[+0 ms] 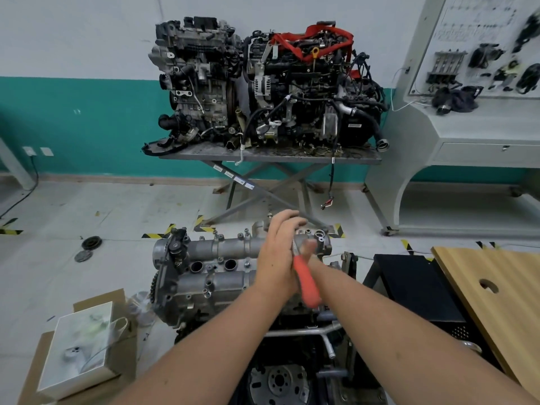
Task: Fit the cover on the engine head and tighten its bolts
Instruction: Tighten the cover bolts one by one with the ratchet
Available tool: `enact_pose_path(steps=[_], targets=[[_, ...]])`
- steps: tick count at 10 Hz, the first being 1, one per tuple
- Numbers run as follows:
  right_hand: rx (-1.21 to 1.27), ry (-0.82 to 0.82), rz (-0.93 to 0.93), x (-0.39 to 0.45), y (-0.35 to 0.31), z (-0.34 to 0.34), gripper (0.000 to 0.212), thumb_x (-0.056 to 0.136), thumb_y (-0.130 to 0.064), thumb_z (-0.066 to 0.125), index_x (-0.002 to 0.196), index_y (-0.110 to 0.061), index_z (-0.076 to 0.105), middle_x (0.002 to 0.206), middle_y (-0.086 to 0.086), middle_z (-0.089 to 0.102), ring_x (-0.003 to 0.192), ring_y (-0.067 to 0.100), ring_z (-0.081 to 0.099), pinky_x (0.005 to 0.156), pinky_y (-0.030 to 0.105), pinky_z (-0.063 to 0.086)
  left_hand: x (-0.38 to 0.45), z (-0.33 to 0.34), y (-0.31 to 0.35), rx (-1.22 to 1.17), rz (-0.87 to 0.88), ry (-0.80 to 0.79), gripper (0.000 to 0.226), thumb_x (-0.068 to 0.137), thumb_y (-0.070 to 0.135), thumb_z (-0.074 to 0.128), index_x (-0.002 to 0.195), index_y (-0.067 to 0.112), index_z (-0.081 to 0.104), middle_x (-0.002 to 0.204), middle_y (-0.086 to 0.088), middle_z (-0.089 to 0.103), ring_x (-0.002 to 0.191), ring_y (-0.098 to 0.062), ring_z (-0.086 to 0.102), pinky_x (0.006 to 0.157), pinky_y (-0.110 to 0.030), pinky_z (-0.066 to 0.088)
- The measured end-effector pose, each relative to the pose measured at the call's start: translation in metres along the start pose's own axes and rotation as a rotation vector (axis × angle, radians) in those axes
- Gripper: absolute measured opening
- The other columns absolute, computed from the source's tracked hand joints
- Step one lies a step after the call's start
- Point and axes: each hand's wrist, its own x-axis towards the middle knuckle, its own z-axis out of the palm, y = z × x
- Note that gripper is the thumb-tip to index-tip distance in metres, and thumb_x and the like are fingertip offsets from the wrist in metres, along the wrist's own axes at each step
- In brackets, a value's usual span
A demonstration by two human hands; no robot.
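- Two big dirty engines (pixel 263 83) sit side by side on a grey metal table (pixel 271 155) by the wall.
- A red strap (pixel 315 42) lies over the right one.
- A white box (pixel 79 349) rests on brown cardboard (pixel 96 299), bottom left.
- A wooden board (pixel 502 287) with a round hole is on the right.
- Two dark round discs (pixel 87 248) lie on the floor.
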Motion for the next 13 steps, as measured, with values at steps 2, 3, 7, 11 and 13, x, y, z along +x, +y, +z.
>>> enact_pose_path(steps=[2, 3, 7, 11, 13], targets=[[-0.05, -0.308, -0.477, 0.007, 0.025, -0.006, 0.034, 0.096, -0.006, 0.045, 0.125, -0.004, 0.062, 0.127, 0.017, 0.062, 0.116, 0.035, 0.057, 0.1, 0.045, 0.046, 0.01, 0.004, 0.017, -0.724, -0.793, 0.136, 0.041, 0.105, 0.048, 0.035, 0.1, 0.026, 0.07, 0.089, 0.001, 0.076, 0.073, -0.013, 0.068, 0.063, -0.021, 0.052], [0.023, -0.306, -0.479, 0.004, 0.021, -0.003, 0.029, 0.096, -0.018, 0.045, 0.112, -0.005, 0.065, 0.109, 0.017, 0.067, 0.1, 0.035, 0.061, 0.09, 0.045, 0.052, 0.019, -0.009, 0.013, -0.794, -0.855, 0.087, 0.033, 0.106, 0.037, 0.043, 0.096, 0.015, 0.066, 0.08, -0.007, 0.075, 0.067, -0.016, 0.068, 0.064, -0.025, 0.051], [0.172, -0.31, -0.351, 0.01, 0.03, -0.001, 0.016, 0.092, -0.026, 0.053, 0.084, -0.013, 0.059, 0.082, 0.006, 0.064, 0.078, 0.025, 0.061, 0.067, 0.033, 0.047, 0.054, -0.037, 0.009, -0.499, -0.983, -0.291, 0.031, 0.104, 0.034, 0.048, 0.1, 0.005, 0.059, 0.078, -0.009, 0.075, 0.08, -0.023, 0.076, 0.072, -0.035, 0.059], [0.035, -0.289, -0.505, 0.011, 0.029, -0.005, 0.017, 0.1, -0.02, 0.046, 0.1, -0.015, 0.063, 0.11, 0.008, 0.064, 0.109, 0.032, 0.054, 0.088, 0.036, 0.043, 0.05, -0.023, 0.031, 1.095, 0.491, -0.596, 0.02, 0.097, 0.039, 0.055, 0.089, 0.022, 0.062, 0.085, 0.004, 0.055, 0.081, -0.021, 0.056, 0.072, -0.035, 0.041], [0.129, -0.297, -0.325, -0.009, 0.016, -0.015, 0.031, 0.092, 0.023, 0.044, 0.121, 0.012, 0.045, 0.125, 0.035, 0.042, 0.116, 0.025, 0.042, 0.102, 0.022, 0.04, 0.001, -0.007, 0.005, 0.64, 0.08, -0.079, 0.05, 0.093, 0.054, 0.051, 0.105, 0.009, 0.069, 0.122, -0.008, 0.062, 0.111, -0.027, 0.058, 0.09, -0.038, 0.043]])
